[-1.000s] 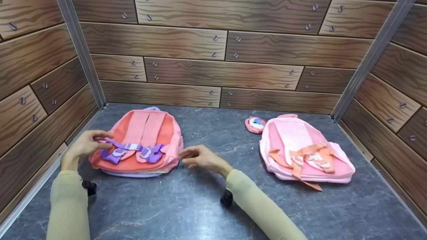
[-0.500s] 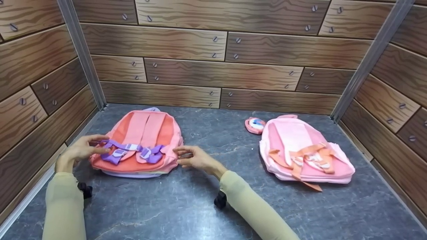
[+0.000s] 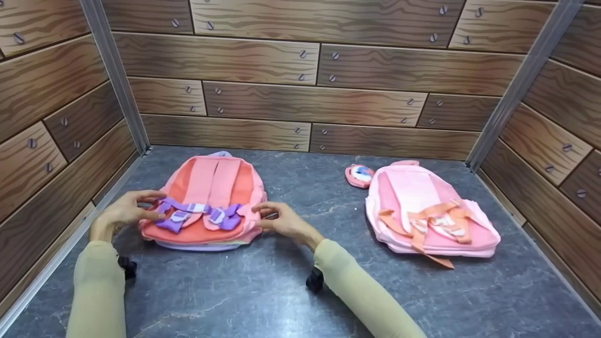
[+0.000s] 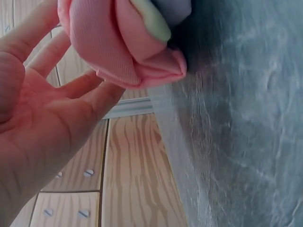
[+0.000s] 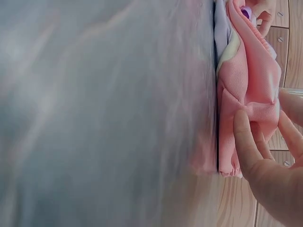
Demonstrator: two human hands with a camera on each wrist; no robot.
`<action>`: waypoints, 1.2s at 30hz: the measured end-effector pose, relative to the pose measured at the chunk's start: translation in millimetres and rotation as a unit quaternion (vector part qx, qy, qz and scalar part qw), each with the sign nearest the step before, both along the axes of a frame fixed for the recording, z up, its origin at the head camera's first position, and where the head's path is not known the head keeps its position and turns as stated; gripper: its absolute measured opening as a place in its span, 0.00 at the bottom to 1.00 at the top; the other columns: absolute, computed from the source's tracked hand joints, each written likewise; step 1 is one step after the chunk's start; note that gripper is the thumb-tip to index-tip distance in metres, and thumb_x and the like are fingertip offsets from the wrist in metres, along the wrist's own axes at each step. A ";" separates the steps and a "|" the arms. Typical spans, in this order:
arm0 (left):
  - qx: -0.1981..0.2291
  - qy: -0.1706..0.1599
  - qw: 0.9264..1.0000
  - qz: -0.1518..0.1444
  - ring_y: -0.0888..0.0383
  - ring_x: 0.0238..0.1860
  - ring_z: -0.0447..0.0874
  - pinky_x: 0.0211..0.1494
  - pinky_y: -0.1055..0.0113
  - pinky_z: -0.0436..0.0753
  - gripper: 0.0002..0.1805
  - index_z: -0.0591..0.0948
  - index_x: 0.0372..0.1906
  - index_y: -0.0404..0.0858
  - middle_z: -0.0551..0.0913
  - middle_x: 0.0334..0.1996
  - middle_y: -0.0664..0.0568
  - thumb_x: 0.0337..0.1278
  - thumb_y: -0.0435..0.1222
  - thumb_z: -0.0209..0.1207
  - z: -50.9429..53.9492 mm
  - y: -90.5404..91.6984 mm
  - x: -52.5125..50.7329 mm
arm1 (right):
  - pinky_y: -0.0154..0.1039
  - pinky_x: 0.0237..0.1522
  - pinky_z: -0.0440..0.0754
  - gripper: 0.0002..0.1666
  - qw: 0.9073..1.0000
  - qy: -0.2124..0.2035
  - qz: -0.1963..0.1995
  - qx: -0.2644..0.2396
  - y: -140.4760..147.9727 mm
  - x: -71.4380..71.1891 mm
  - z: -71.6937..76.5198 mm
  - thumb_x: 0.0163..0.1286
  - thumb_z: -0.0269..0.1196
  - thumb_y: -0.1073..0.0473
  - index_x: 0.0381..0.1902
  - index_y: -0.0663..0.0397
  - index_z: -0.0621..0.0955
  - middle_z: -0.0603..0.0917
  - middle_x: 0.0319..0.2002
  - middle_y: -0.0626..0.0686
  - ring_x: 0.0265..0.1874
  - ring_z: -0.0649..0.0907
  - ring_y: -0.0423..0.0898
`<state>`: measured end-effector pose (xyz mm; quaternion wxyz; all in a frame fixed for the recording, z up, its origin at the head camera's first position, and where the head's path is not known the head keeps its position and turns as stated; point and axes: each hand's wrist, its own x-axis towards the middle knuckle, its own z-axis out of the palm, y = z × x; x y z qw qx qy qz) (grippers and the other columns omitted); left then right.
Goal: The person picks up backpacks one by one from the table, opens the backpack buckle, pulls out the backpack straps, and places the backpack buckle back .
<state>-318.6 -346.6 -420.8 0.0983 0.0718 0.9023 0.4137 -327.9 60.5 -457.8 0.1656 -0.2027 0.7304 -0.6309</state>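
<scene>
A coral-pink backpack (image 3: 213, 188) lies on the left of the table with its shoulder straps up. Purple webbing with pale buckles (image 3: 197, 207) is bunched across its lower part. My left hand (image 3: 124, 209) is at the bag's left side, fingers spread and loosely bent; in the left wrist view its fingertips reach the pink fabric (image 4: 102, 42). On the opposite side, my right hand (image 3: 286, 223) touches the bag's edge. In the right wrist view its fingertips rest against the pink side panel (image 5: 255, 113), not wrapped round it. Parts of the left fingertips are hidden behind the bag.
A light pink backpack (image 3: 418, 211) with orange straps lies on the right of the grey marbled table (image 3: 263, 291). Beside its top sits a small round pink pouch (image 3: 359, 176). Wood-patterned walls (image 3: 310, 103) stand along the back and both sides.
The coral backpack has shifted slightly to the right since half a second ago. Both hands first moved left, then right along with it. The light pink backpack has stayed put.
</scene>
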 end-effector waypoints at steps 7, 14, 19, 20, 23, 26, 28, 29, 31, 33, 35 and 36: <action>-0.013 0.003 1.000 -0.022 0.28 0.69 0.66 0.66 0.37 0.73 0.41 0.67 0.78 0.30 0.67 0.71 0.23 0.65 0.37 0.72 0.4 11.9 -5.2 | 0.45 0.52 0.87 0.20 1.000 0.002 -0.022 0.018 14.1 -2.9 2.7 0.70 0.68 0.70 0.59 0.68 0.82 0.82 0.49 0.59 0.43 0.84 0.47; 0.005 0.001 1.000 -0.027 0.32 0.66 0.71 0.66 0.41 0.75 0.39 0.71 0.75 0.30 0.71 0.69 0.24 0.62 0.36 0.74 -1.0 32.0 -11.6 | 0.44 0.47 0.89 0.16 0.998 0.000 -0.048 0.037 29.0 -5.0 5.3 0.69 0.70 0.69 0.53 0.68 0.82 0.82 0.46 0.58 0.39 0.84 0.46; 0.016 0.011 0.999 -0.035 0.36 0.61 0.76 0.59 0.51 0.80 0.37 0.75 0.71 0.29 0.75 0.65 0.26 0.59 0.35 0.75 -2.7 47.9 -13.7 | 0.44 0.46 0.89 0.15 0.998 -0.002 -0.053 0.044 45.1 -7.8 5.4 0.68 0.69 0.72 0.51 0.68 0.82 0.81 0.45 0.59 0.38 0.84 0.47; 0.019 0.015 0.999 -0.038 0.36 0.61 0.76 0.58 0.53 0.80 0.36 0.76 0.71 0.29 0.76 0.64 0.26 0.58 0.34 0.76 -2.7 51.6 -14.2 | 0.43 0.46 0.89 0.15 0.998 -0.002 -0.054 0.046 48.6 -8.1 5.2 0.68 0.69 0.72 0.51 0.68 0.82 0.81 0.45 0.59 0.38 0.84 0.47; 0.030 0.026 0.998 -0.050 0.36 0.59 0.77 0.56 0.55 0.81 0.35 0.77 0.68 0.28 0.78 0.62 0.26 0.56 0.32 0.76 -4.7 61.4 -15.7 | 0.41 0.44 0.89 0.14 0.997 -0.003 -0.057 0.051 58.5 -7.4 5.3 0.68 0.68 0.73 0.51 0.67 0.81 0.80 0.44 0.59 0.38 0.84 0.47; 0.035 0.031 0.997 -0.058 0.37 0.58 0.78 0.56 0.54 0.81 0.34 0.79 0.67 0.28 0.79 0.61 0.28 0.56 0.33 0.77 -7.7 68.5 -15.7 | 0.40 0.44 0.89 0.14 0.997 -0.007 -0.057 0.053 67.9 -5.5 5.3 0.68 0.67 0.74 0.50 0.67 0.81 0.81 0.44 0.59 0.37 0.84 0.47; 0.035 0.036 0.997 -0.063 0.37 0.58 0.79 0.56 0.53 0.81 0.34 0.79 0.67 0.28 0.80 0.60 0.28 0.56 0.33 0.77 -10.0 72.0 -15.7 | 0.41 0.44 0.89 0.14 0.997 -0.010 -0.057 0.053 73.7 -4.3 5.4 0.68 0.67 0.75 0.50 0.67 0.81 0.80 0.44 0.59 0.37 0.85 0.48; 0.037 0.034 0.997 -0.061 0.38 0.58 0.79 0.56 0.53 0.81 0.34 0.79 0.67 0.29 0.80 0.60 0.29 0.56 0.33 0.77 -10.7 74.2 -15.9 | 0.41 0.44 0.89 0.14 0.997 -0.010 -0.058 0.055 76.7 -3.8 5.4 0.67 0.67 0.75 0.50 0.67 0.81 0.80 0.44 0.59 0.37 0.85 0.48; 0.038 0.034 0.997 -0.064 0.38 0.58 0.80 0.56 0.52 0.82 0.34 0.79 0.67 0.29 0.81 0.60 0.29 0.56 0.34 0.77 -11.7 78.3 -16.3 | 0.41 0.44 0.89 0.15 0.997 -0.015 -0.061 0.054 82.1 -2.9 5.4 0.67 0.67 0.76 0.51 0.67 0.81 0.80 0.45 0.60 0.38 0.85 0.49; 0.040 0.031 0.997 -0.064 0.37 0.58 0.80 0.56 0.51 0.82 0.34 0.80 0.67 0.30 0.81 0.60 0.29 0.55 0.34 0.77 -12.2 82.8 -17.3 | 0.41 0.45 0.89 0.15 0.996 -0.020 -0.066 0.053 86.8 -2.4 5.1 0.67 0.67 0.76 0.51 0.67 0.81 0.80 0.46 0.61 0.38 0.85 0.49; 0.040 0.025 0.997 -0.060 0.38 0.58 0.79 0.57 0.51 0.82 0.34 0.80 0.67 0.31 0.81 0.60 0.30 0.56 0.35 0.78 -12.0 86.9 -17.8 | 0.41 0.45 0.89 0.16 0.996 -0.024 -0.068 0.049 90.7 -2.5 5.3 0.67 0.67 0.77 0.51 0.67 0.80 0.80 0.46 0.62 0.38 0.85 0.49; 0.039 0.024 0.997 -0.058 0.38 0.58 0.79 0.57 0.51 0.82 0.34 0.80 0.67 0.31 0.81 0.60 0.30 0.56 0.35 0.78 -11.8 88.7 -18.2 | 0.41 0.45 0.89 0.16 0.996 -0.027 -0.068 0.046 92.1 -2.6 5.4 0.67 0.66 0.77 0.51 0.67 0.80 0.80 0.46 0.62 0.38 0.85 0.49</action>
